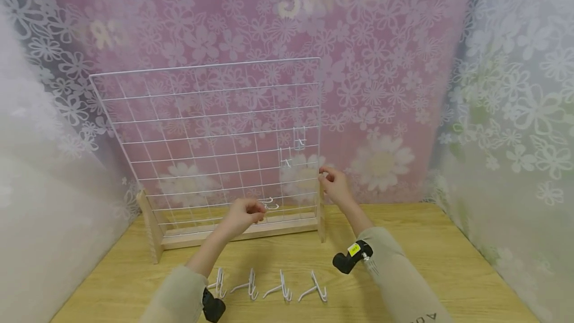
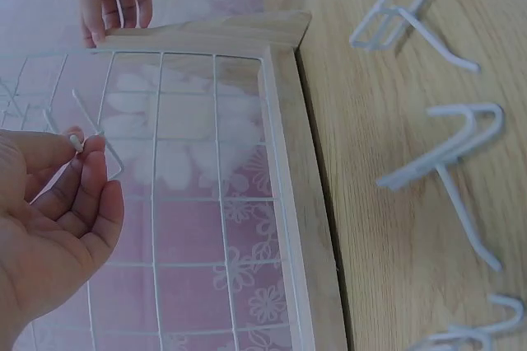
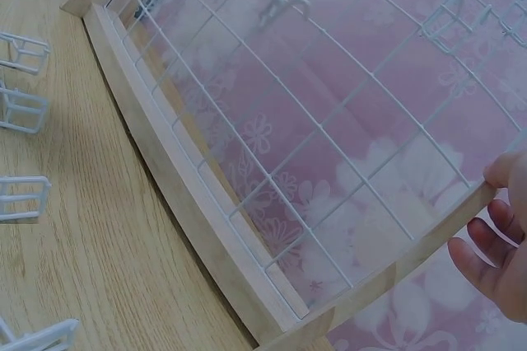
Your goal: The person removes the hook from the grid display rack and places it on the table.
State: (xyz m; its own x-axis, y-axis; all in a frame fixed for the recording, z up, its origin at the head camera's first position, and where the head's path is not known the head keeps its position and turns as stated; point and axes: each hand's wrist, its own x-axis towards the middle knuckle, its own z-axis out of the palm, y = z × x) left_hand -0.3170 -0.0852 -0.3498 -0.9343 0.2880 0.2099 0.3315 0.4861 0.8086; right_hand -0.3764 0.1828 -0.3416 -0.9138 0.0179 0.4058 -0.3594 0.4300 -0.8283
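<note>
A white wire grid panel (image 1: pixel 204 66) stands upright in a wooden base (image 1: pixel 242 236). My left hand (image 1: pixel 239 216) pinches a white wire hook (image 3: pixel 290 3) in front of the lower part of the grid; its two prongs point right in the head view, and whether it touches the wires I cannot tell. At the right side, my right hand (image 1: pixel 337 188) holds the wooden side post (image 3: pixel 383 285), thumb against its edge and fingers beyond it. Two similar hooks, an upper one (image 1: pixel 299 143) and a lower one (image 1: pixel 287 163), hang on the grid near its right edge.
Several white wire hooks (image 1: pixel 282 288) lie in a row on the wooden table (image 1: pixel 426 263), nearer to me than the base. A pink floral curtain (image 1: pixel 381 88) hangs behind the grid, and pale patterned sheets (image 1: pixel 515 163) enclose the sides.
</note>
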